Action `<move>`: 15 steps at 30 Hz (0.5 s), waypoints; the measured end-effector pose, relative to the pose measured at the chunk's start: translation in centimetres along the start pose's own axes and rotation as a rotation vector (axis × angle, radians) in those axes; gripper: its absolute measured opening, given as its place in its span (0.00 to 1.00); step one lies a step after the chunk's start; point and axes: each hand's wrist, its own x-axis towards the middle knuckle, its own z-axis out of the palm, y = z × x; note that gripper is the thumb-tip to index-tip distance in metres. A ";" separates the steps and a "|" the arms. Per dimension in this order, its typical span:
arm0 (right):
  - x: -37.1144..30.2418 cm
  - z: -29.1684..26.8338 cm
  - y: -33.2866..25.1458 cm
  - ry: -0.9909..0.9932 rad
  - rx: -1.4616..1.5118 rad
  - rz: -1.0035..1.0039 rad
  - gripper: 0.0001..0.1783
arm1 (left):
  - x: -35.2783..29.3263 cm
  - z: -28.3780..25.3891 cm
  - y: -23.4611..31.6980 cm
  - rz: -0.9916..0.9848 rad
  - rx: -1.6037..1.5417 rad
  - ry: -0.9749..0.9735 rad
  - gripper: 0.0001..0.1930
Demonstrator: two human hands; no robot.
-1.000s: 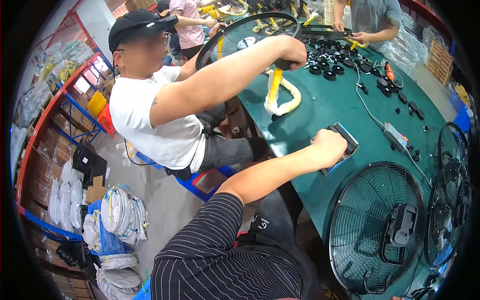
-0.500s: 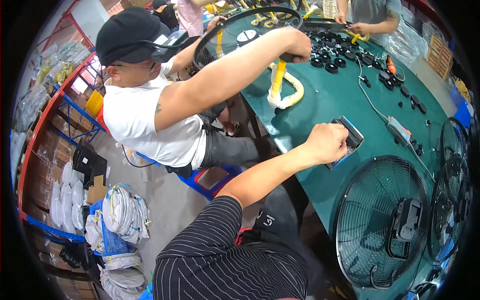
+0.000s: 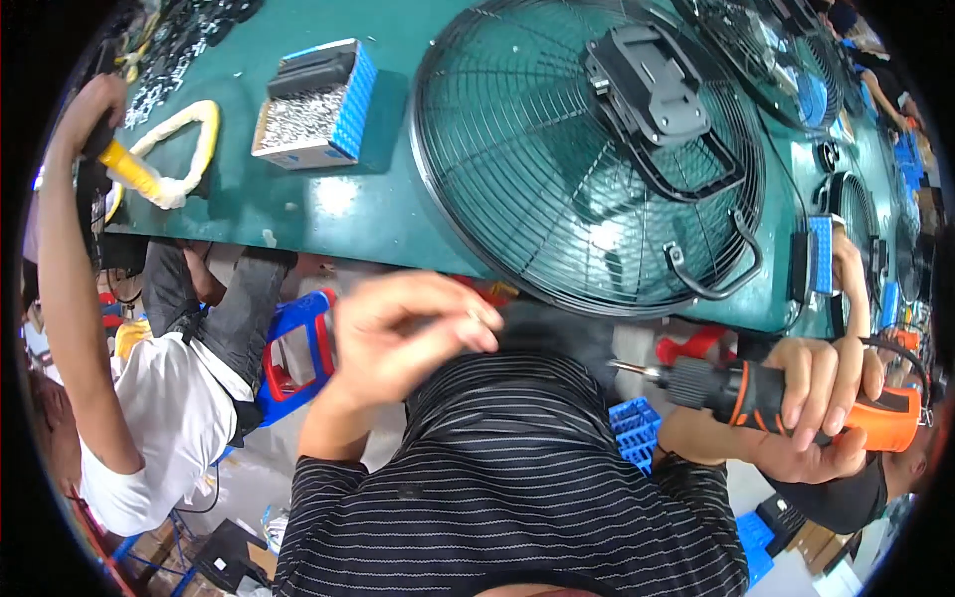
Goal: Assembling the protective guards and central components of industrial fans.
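Observation:
My right hand (image 3: pixel 818 403) is wrapped round an orange-and-black electric screwdriver (image 3: pixel 741 391), its metal bit pointing left toward my body's midline. In front of my chest is my left hand (image 3: pixel 403 333), blurred, thumb and fingers pinched together; whatever sits at their tips is too small and smeared to name. Just beyond both hands a round black fan (image 3: pixel 517 149) lies on the green table, wire guard up, with a black housing (image 3: pixel 652 85) and a bracket on it. Left of the fan stands an open blue-and-white box (image 3: pixel 358 104) holding many small metal screws (image 3: pixel 303 117) and a black block.
At left a co-worker in a white shirt (image 3: pixel 149 428) grips a yellow-wrapped tube frame (image 3: pixel 139 177). More wire fans (image 3: pixel 766 60) lie at the right, where another person's hand (image 3: pixel 848 264) holds a blue box (image 3: pixel 820 255). The table edge (image 3: pixel 328 254) runs before me.
My left hand has left the screw box and come back toward my chest. My view has swung right and down, bringing my right hand and the screwdriver into sight.

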 end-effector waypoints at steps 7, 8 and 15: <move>-1.1 2.3 4.2 -0.072 -0.019 0.105 0.21 | -3.3 3.6 -3.6 -0.109 -0.238 -0.022 0.06; -1.2 2.2 4.4 -0.080 -0.031 0.111 0.21 | -3.4 3.5 -3.7 -0.095 -0.248 -0.020 0.07; -1.7 2.2 4.4 -0.036 -0.042 0.100 0.22 | -3.0 3.2 -4.1 -0.084 -0.187 -0.049 0.08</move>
